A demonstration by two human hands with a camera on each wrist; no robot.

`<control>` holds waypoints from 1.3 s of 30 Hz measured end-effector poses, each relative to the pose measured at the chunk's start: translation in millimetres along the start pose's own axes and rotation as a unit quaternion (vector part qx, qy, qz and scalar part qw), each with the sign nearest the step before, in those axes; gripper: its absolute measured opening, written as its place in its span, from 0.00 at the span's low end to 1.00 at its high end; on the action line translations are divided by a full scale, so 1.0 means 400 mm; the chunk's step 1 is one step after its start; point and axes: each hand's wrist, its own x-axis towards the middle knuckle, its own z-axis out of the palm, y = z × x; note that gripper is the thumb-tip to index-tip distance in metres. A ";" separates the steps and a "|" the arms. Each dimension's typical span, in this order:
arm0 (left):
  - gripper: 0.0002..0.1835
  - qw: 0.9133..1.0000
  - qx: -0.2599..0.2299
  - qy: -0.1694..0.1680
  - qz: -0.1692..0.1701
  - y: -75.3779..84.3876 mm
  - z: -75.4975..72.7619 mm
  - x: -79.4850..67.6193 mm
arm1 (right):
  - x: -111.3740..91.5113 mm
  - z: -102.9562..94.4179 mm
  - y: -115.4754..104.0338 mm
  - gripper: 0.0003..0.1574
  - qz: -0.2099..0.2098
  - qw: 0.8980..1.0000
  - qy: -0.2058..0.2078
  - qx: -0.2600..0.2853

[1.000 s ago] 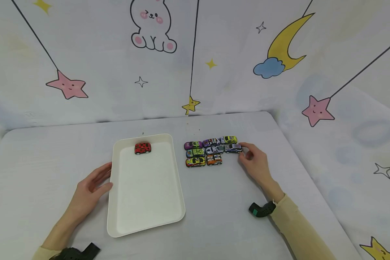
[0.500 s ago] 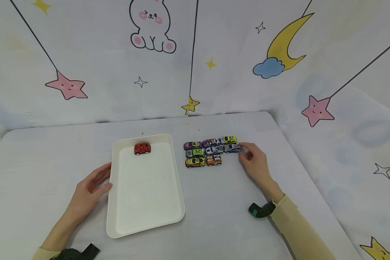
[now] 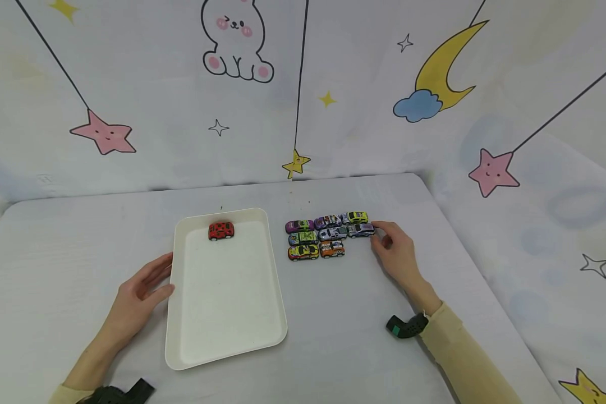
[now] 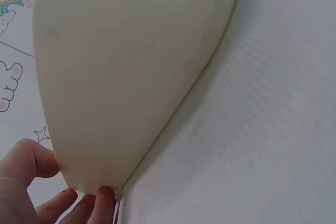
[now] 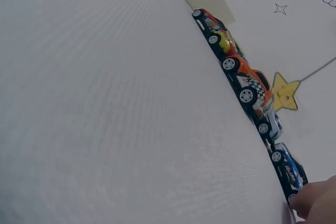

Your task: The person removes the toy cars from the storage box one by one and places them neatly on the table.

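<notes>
A shallow white tray (image 3: pixel 227 303) lies on the table with a red toy car (image 3: pixel 221 230) near its far end. My left hand (image 3: pixel 133 303) rests against the tray's left side, fingertips on the outer wall and thumb at the rim. In the left wrist view, that wall (image 4: pixel 121 77) fills much of the picture. Right of the tray, several small toy cars stand closely grouped in rows. My right hand (image 3: pixel 396 252) pinches the rear of the silver-grey toy car (image 3: pixel 361 230) at the right end of the middle row. Its fingertips also show in the right wrist view, at the car's end (image 5: pixel 294 169).
Other cars in the group include a purple one (image 3: pixel 299 226), a red-and-yellow one (image 3: pixel 303 252), an orange one (image 3: pixel 332 248) and a yellow-green one (image 3: pixel 355 217). A white cloth covers the table (image 3: pixel 333 336). Behind rises a cloth backdrop (image 3: pixel 156 112) with cartoon prints.
The silver-grey car and right fingertips sit a hair further left than a second ago. The left hand and the tray have hardly changed place.
</notes>
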 end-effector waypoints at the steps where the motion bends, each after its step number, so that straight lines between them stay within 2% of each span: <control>1: 0.32 1.000 0.001 0.000 0.000 0.000 0.000 0.000 | 0.000 0.000 -0.001 0.22 0.001 1.000 0.000 0.001; 6: 0.32 1.000 0.004 0.000 0.000 0.000 0.000 0.001 | 0.000 0.002 -0.001 0.22 -0.005 1.000 0.012 0.010; 16: 0.32 1.000 0.019 0.000 -0.001 0.004 0.000 0.002 | -0.005 0.011 -0.001 0.22 -0.067 0.995 0.072 0.017; 21: 0.32 1.000 0.024 -0.001 -0.001 0.007 -0.001 0.002 | -0.011 0.019 -0.030 0.21 -0.087 0.991 0.088 0.043; 24: 0.32 1.000 0.019 -0.002 -0.004 0.007 -0.001 0.002 | -0.013 0.028 -0.063 0.21 -0.117 0.987 0.087 0.065; 32: 0.32 1.000 0.017 0.000 -0.008 0.007 -0.001 0.000 | -0.010 0.093 -0.198 0.22 -0.213 0.972 0.027 0.093; 36: 0.31 1.000 0.021 0.001 -0.005 0.007 0.000 -0.001 | -0.001 0.133 -0.284 0.22 -0.244 0.965 -0.027 0.093; 39: 0.31 1.000 0.024 0.002 -0.003 0.007 0.001 -0.001 | 0.010 0.166 -0.345 0.22 -0.253 0.962 -0.077 0.070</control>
